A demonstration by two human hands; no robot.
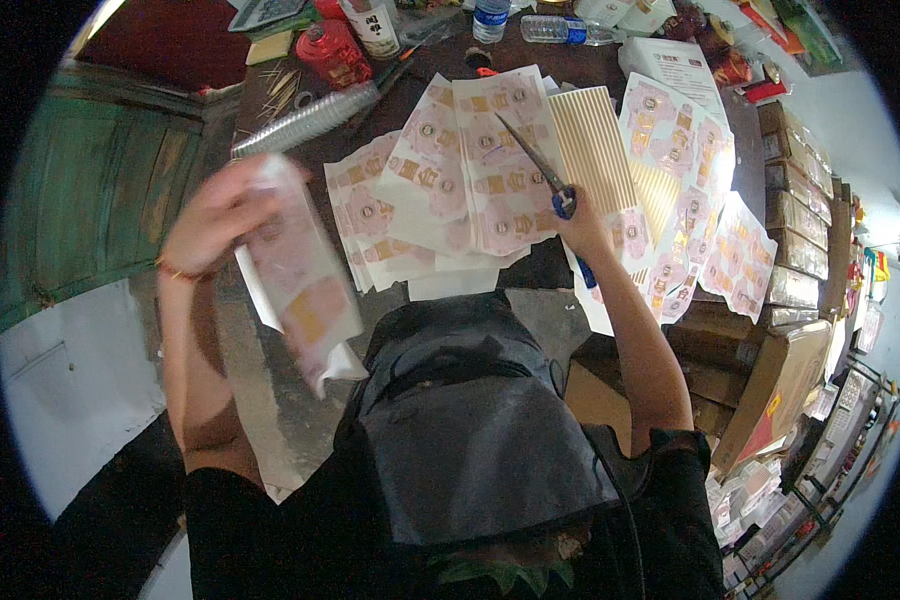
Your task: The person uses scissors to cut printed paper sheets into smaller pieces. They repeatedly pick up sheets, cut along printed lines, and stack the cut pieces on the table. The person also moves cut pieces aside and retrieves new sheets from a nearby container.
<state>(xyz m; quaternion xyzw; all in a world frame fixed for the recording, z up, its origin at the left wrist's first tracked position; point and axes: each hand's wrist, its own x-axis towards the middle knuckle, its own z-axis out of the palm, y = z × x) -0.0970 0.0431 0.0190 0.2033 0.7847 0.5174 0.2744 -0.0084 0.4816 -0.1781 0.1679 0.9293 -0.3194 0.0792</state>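
My left hand (220, 215), slightly blurred by motion, is closed on the upper end of a printed sheet (308, 285) with pink and gold patterns, which hangs off the table's near left side. In my right hand (588, 232) are scissors (528, 150) with blue handles, their blades pointing up and left over the paper. Under the blades lie overlapping printed sheets (510, 185) with the same pink and gold pattern. Beside my right hand is a gold-and-white striped sheet (592, 130). More printed sheets (675, 150) spread out to its right.
A stack of clear plastic cups (310, 120) lies on its side at the table's left. Behind it stand a red bottle (333, 58) and a white bottle (372, 27). Two water bottles (567, 30) are at the back. Cardboard boxes (798, 215) are piled along the right.
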